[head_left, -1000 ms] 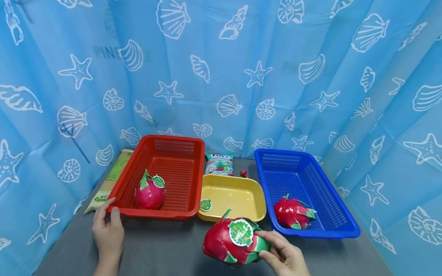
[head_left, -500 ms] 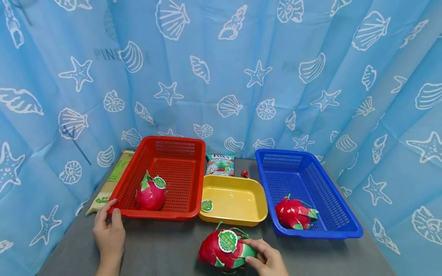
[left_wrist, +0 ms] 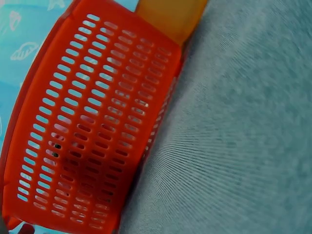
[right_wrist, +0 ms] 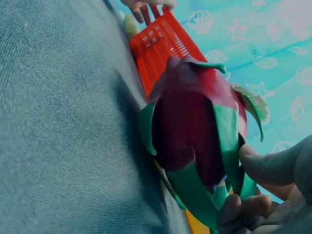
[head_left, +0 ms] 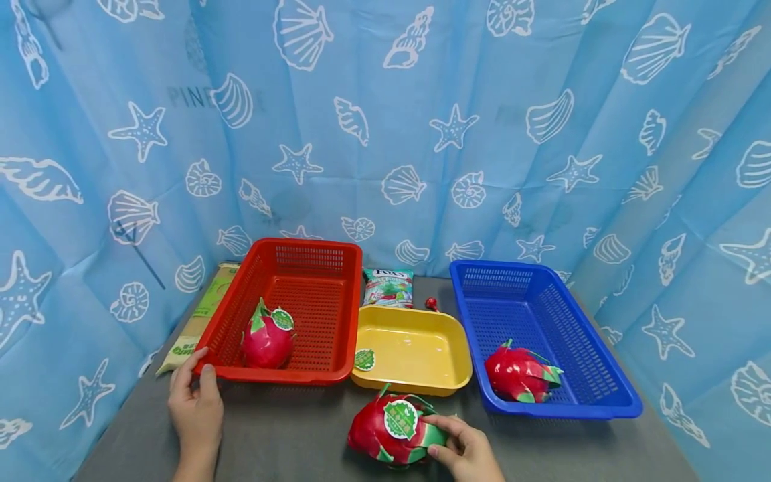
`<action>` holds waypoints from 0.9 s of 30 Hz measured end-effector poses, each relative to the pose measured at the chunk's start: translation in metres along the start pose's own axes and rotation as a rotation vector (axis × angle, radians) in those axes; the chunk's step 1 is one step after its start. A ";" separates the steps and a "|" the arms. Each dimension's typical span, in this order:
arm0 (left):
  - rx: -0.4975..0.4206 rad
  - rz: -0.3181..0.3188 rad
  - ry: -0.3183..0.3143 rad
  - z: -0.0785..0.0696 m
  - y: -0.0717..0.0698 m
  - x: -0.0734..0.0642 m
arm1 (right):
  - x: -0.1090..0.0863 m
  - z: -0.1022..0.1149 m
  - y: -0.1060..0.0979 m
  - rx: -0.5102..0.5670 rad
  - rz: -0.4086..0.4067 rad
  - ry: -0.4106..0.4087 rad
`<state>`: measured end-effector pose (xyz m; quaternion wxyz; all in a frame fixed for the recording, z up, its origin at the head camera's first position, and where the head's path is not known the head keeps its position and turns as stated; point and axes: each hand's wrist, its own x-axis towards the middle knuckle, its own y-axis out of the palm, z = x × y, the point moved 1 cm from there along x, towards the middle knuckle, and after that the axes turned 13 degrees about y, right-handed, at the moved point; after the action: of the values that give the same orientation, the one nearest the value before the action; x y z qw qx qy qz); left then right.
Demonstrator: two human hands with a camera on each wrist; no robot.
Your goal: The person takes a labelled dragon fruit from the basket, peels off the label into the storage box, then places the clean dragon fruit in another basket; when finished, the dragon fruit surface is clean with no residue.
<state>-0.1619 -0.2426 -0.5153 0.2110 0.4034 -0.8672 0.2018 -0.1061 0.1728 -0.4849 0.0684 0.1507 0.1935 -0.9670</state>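
Note:
My right hand [head_left: 464,450] pinches the green leaf end of a pink dragon fruit [head_left: 379,428] with a round green sticker, low at the table's front. In the right wrist view the thumb and fingers hold the leaves of this dragon fruit [right_wrist: 190,117]; whether its underside touches the table is hard to tell. My left hand [head_left: 197,408] grips the near left corner of the red basket [head_left: 289,375], which holds another dragon fruit [head_left: 268,343]. The left wrist view shows the basket's slotted wall [left_wrist: 92,112], but not the fingers.
A yellow tray [head_left: 415,387] with a round sticker stands between the red basket and a blue basket [head_left: 566,408]. A third dragon fruit [head_left: 521,373] lies in the blue one. Behind are a candy bag [head_left: 388,289] and a small red item [head_left: 432,304]; a long packet [head_left: 201,314] lies left.
The dragon fruit in my right hand has come down and slightly left, toward the table, then stayed nearly still. My left hand keeps its place at the red basket's corner.

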 end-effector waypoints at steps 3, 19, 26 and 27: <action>0.045 -0.052 0.048 -0.005 -0.002 -0.001 | 0.000 0.000 0.000 -0.003 0.005 0.009; -0.091 -0.050 0.566 -0.069 -0.010 -0.016 | 0.000 0.000 -0.002 -0.026 0.042 -0.020; -0.417 0.088 0.742 -0.116 0.001 -0.032 | 0.000 -0.001 -0.001 -0.011 0.024 -0.040; -0.456 0.120 0.759 -0.120 0.003 -0.035 | 0.000 -0.001 -0.001 -0.009 0.022 -0.041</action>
<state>-0.1192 -0.1573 -0.4347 0.5857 0.1927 -0.7727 0.1509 -0.1062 0.1738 -0.4859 0.0837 0.1328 0.1948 -0.9682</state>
